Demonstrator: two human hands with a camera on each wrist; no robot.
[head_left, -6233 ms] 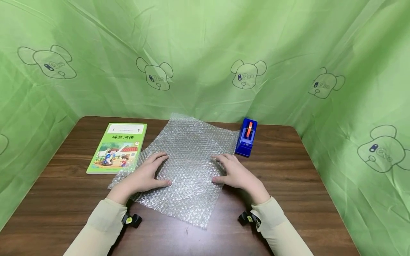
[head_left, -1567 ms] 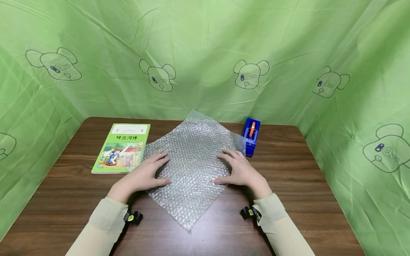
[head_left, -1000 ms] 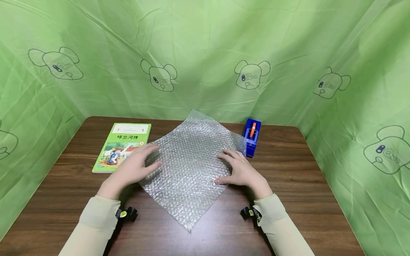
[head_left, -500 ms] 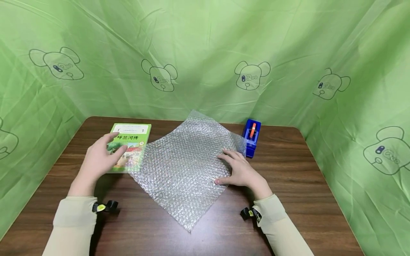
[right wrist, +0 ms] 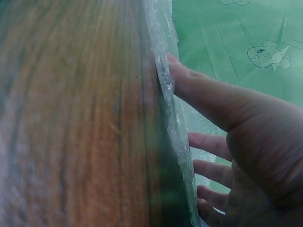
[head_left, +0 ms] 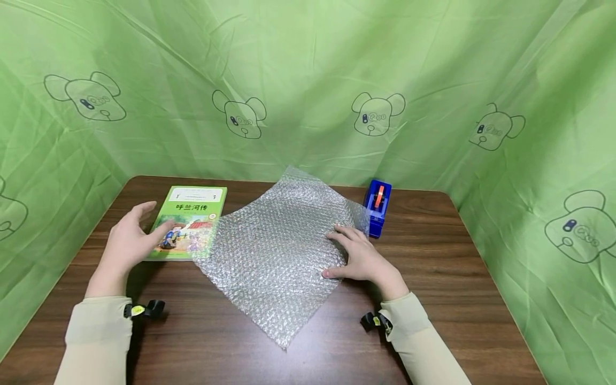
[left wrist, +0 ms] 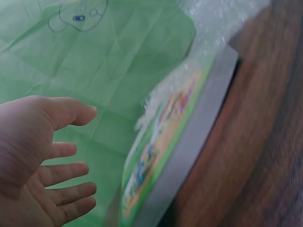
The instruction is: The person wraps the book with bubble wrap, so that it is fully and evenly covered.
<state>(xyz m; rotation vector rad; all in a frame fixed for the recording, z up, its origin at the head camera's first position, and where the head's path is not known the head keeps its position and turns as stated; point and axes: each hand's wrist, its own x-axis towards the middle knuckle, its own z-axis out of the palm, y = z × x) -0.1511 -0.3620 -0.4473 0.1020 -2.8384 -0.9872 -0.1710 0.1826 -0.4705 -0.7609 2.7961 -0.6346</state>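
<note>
A sheet of clear bubble wrap (head_left: 284, 240) lies turned like a diamond in the middle of the table. Its left corner overlaps the lower right of a green book (head_left: 192, 214) with a picture cover. My left hand (head_left: 127, 238) is over the book's left edge, fingers spread, holding nothing; in the left wrist view its fingers (left wrist: 66, 175) are apart from the book (left wrist: 165, 146). My right hand (head_left: 363, 256) rests on the right part of the bubble wrap, thumb and fingers spread; the right wrist view has its fingertips at the wrap (right wrist: 173, 109).
Behind my right hand stands a blue tape dispenser (head_left: 377, 208) with an orange part, close to the wrap's right corner. The brown wooden table (head_left: 433, 299) is bordered by a green cloth backdrop (head_left: 308, 69) with printed bear heads.
The bubble wrap has been turned to a diamond since the first frame. My left hand has then left it and moved left across the book. The right hand has stayed on the wrap.
</note>
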